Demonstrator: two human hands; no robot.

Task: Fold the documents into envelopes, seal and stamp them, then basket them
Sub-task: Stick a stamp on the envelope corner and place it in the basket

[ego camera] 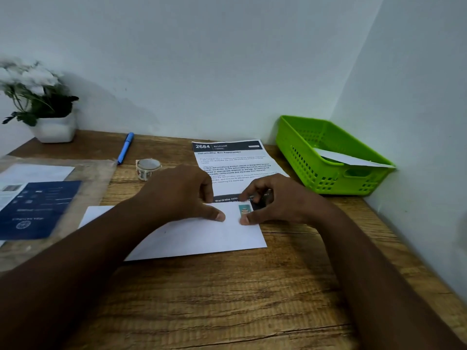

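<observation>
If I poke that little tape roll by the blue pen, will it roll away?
Probably not far. The tape roll seems to rest on its flat side on the wooden desk, so a poke would likely slide it. It looks small and hollow, so likely light. Tipped onto its round edge, it could roll toward the blue pen.

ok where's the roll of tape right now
In the head view the roll of tape stands on the wooden desk, left of the printed document, just beyond the left hand and near the blue pen.
</observation>
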